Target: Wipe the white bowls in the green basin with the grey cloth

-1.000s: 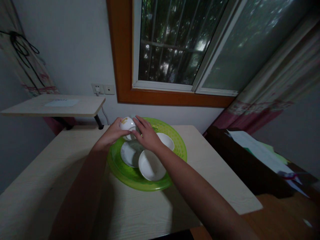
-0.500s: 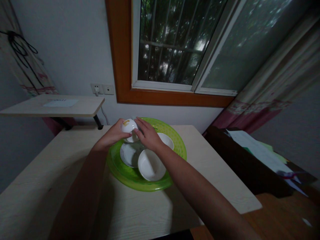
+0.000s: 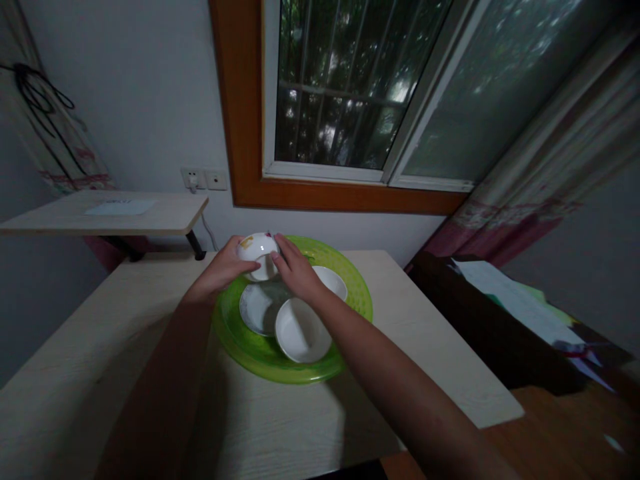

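Observation:
Between my two hands is a small white bowl (image 3: 260, 248) with a coloured flower pattern, tilted so its patterned outside shows. My left hand (image 3: 226, 265) grips it from the left, thumb across the near side. On the other side, my right hand (image 3: 296, 269) is closed on its right edge, thumb against the wall. Below the held bowl, a green round tray (image 3: 285, 373) carries a shallow white dish (image 3: 257, 310), a deeper white bowl (image 3: 303, 333) in front, and another white bowl (image 3: 333, 281), partly hidden behind my right wrist.
The tray stands on a pale wooden table (image 3: 280, 427). At the left a raised shelf (image 3: 170, 217) on black legs holds a paper sheet (image 3: 120, 207). A wall with sockets (image 3: 204, 179) and a window (image 3: 350, 87) lies behind. Papers (image 3: 515, 300) rest on dark furniture at the right.
The patterned bowl has turned a little between my hands, so more of its coloured decoration shows. My right fingers have shifted slightly rightward along it. The dishes on the tray stay put.

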Available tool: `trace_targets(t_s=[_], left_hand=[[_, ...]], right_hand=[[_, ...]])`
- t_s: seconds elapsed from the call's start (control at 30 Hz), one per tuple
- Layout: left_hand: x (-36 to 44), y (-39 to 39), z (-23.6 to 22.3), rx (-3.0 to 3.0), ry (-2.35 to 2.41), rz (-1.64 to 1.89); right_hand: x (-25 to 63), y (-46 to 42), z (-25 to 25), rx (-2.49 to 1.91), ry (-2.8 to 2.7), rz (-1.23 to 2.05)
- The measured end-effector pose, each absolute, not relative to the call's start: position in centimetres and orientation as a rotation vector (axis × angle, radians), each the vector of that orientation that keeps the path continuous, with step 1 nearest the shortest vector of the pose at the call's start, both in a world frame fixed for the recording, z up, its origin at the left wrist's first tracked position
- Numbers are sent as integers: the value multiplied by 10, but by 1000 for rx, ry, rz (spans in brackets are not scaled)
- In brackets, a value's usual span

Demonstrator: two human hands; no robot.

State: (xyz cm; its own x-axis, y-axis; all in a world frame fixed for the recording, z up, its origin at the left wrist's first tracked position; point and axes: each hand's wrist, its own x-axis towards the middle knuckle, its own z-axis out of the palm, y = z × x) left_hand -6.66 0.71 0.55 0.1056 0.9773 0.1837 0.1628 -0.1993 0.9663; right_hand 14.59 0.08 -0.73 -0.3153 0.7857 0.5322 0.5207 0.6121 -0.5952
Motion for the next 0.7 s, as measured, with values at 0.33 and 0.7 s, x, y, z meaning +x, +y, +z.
trace_targets(t_s=[0.33,0.7], left_hand=[[-69,8,1,1571,1139,1168],[-66,2,10,1769,1278,1079]], right_hand=[[150,0,-12,-1021,-1997,358],[135,-17,0,-852,-2255,123]])
